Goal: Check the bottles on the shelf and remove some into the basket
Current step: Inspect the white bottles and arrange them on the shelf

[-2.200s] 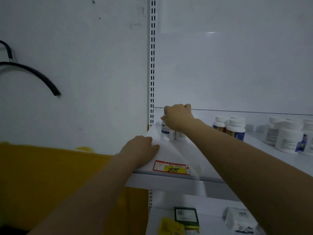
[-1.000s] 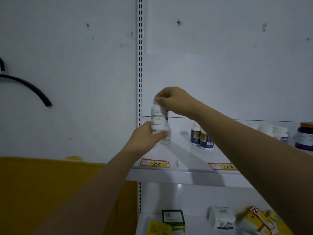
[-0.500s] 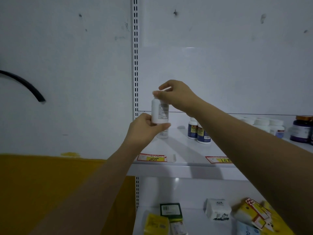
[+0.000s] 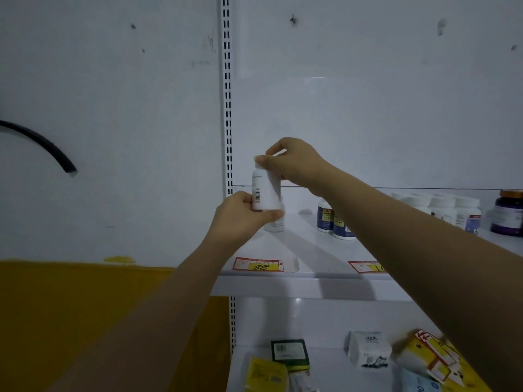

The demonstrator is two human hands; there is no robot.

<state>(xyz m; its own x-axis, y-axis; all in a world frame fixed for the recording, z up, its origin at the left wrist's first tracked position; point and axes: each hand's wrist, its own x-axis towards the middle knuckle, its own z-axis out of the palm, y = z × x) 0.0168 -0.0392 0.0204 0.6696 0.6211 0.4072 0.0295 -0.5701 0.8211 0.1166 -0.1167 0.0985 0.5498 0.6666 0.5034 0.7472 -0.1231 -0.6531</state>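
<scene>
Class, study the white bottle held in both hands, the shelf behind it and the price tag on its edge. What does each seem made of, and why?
White bottle: probably plastic, smooth matte white, printed label and barcode.
Shelf: likely painted sheet metal, flat with faint sheen and folded front lip.
Price tag: paper or thin card, flat, printed red and yellow.

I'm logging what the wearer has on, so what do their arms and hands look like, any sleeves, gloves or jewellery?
Both are bare. The left forearm and right forearm show no sleeve up to the picture's edge. The left hand and right hand wear no gloves, and no watch, bracelet or ring is visible.
</scene>
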